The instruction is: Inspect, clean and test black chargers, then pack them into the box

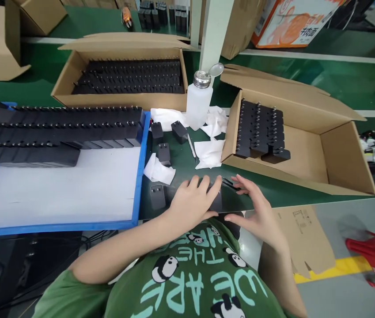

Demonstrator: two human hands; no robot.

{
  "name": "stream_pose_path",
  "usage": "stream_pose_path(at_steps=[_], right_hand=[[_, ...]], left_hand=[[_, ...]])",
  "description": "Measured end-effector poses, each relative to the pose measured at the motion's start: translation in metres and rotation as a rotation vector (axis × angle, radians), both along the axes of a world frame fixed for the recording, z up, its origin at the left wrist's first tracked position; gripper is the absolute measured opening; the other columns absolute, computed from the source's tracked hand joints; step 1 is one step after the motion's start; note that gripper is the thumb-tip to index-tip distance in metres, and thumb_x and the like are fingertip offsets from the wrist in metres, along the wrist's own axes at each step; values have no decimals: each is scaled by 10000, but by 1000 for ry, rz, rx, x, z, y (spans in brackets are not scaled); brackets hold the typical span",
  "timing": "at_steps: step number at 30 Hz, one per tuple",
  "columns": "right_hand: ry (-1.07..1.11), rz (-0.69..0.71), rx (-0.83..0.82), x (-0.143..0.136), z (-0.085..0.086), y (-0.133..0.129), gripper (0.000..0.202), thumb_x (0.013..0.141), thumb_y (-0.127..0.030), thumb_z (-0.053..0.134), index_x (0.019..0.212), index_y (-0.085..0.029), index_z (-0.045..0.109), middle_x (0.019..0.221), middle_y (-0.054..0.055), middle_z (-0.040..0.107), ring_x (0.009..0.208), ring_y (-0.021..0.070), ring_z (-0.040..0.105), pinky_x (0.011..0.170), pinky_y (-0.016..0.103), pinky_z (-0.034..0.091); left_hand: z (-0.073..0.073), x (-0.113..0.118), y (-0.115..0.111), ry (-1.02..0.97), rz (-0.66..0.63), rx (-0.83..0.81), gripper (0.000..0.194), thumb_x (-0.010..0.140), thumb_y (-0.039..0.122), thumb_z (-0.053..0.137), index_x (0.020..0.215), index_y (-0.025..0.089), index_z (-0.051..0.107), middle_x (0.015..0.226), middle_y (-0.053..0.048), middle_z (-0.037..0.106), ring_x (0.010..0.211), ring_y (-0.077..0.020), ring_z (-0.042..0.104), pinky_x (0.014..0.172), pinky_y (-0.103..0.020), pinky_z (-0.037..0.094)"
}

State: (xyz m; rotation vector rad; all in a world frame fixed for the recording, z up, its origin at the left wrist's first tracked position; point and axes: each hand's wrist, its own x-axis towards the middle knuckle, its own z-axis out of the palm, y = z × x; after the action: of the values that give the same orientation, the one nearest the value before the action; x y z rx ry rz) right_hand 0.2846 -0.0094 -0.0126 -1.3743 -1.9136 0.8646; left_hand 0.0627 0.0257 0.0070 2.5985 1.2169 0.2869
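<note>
My left hand (192,198) is at the front edge of the green table, its thumb and index finger around a black power adapter (217,201) that it partly hides. To its right, my right hand (256,212) is open, thumb and fingers apart. Black tweezers (229,183) lie by its fingertips; I cannot tell whether they touch. Left of my left hand stands another black adapter (157,197). More loose adapters (164,154) sit farther back among white wipes (159,170). A white pen-like stick (191,145) lies beside another wipe (209,153).
At left, a blue-rimmed tray (137,194) bears rows of black adapters. An open carton (121,100) full of adapters stands behind; another carton (349,152) at right is partly filled. Between them are a white pump bottle (199,101) and a pale post (214,35).
</note>
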Motion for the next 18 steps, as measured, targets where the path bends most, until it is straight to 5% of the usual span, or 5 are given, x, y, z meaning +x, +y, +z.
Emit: stream_pose_path(at_steps=[4,8,11,14,18], right_hand=[[103,-68,63,13,-4,-7,861,794,-417,817,1520,-368,357,1451,88,525,1220,286,572,968,447,544],[298,-195,152,17,-5,-8,796,811,-446,795,1497,-322,412,1414,108,546,1187,290,591,935,451,554],[419,-203,199,13,1,-7,767,810,-490,782,1475,-304,448,1391,115,558,1155,294,608,915,454,563],[454,-120,195,4,7,-4,728,829,-453,775,1469,-299,462,1413,113,536,1156,284,606,913,426,564],[420,-22,186,-10,9,1,695,855,-433,753,1469,-284,462,1445,117,497,1187,280,581,929,399,558]], left_hand=[[-13,6,7,-137,50,-57,603,630,385,905,1122,104,696,855,-147,701,785,-356,670,651,-420,521],[-5,-13,8,-420,205,-75,578,696,566,815,1087,166,669,930,-117,709,850,-314,681,729,-405,534],[11,-24,9,-732,382,-102,672,888,770,417,1193,196,587,1030,-113,696,880,-261,689,743,-381,551],[23,-27,11,-1315,490,-504,798,899,818,125,1063,218,625,846,-63,667,686,-196,649,592,-320,528],[25,-23,13,-1877,480,-1001,747,714,917,482,834,200,653,700,-31,597,575,-151,552,522,-276,476]])
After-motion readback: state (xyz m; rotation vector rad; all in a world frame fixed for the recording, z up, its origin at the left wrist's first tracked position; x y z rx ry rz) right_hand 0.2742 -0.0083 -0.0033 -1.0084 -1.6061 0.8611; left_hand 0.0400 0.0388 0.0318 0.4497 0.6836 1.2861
